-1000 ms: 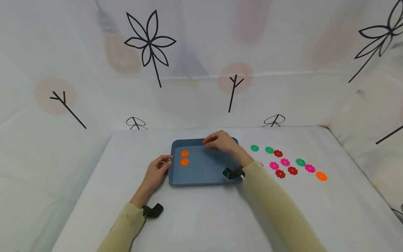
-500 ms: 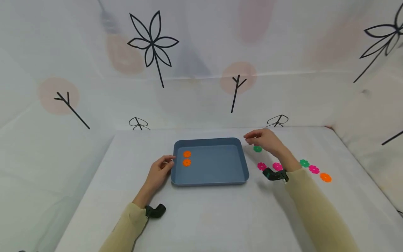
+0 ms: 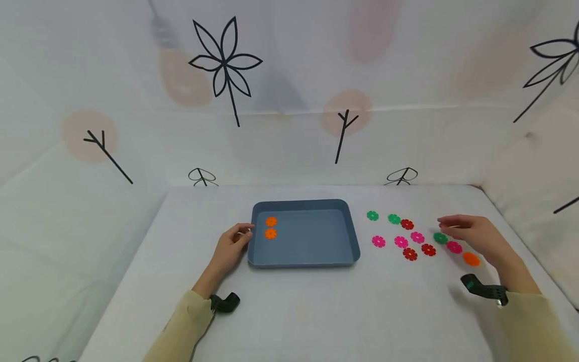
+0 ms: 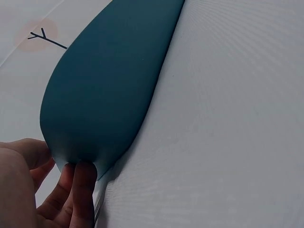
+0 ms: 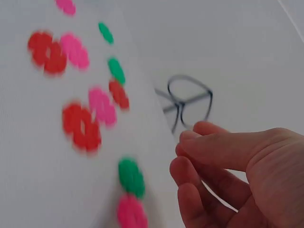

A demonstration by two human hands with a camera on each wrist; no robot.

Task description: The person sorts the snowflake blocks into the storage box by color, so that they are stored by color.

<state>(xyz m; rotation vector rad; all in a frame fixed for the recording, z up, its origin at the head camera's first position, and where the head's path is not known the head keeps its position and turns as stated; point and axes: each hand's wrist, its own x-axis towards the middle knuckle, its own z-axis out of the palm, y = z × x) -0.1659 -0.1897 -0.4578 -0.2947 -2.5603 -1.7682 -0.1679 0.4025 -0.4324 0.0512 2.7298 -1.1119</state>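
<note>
A blue-grey tray (image 3: 304, 236) lies on the white table, with two orange flower-shaped discs (image 3: 270, 234) inside near its left end. My left hand (image 3: 229, 249) holds the tray at its left rim; in the left wrist view its fingers (image 4: 84, 183) press against the wall. To the right of the tray, green (image 3: 372, 215), red (image 3: 428, 250) and pink (image 3: 378, 241) discs of the same shape are scattered. My right hand (image 3: 481, 239) hovers over the right end of this group, above a green disc (image 3: 441, 238), its fingers loosely bent and holding nothing.
A single orange disc (image 3: 471, 259) lies below the right hand, beside a pink disc (image 3: 454, 247). White cloth walls (image 3: 280, 146) with black plant drawings surround the table (image 3: 307, 311) at the back and sides.
My right hand has gone from above the tray out to the right, over the far end of the scattered discs. The left hand stays at the tray's rim.
</note>
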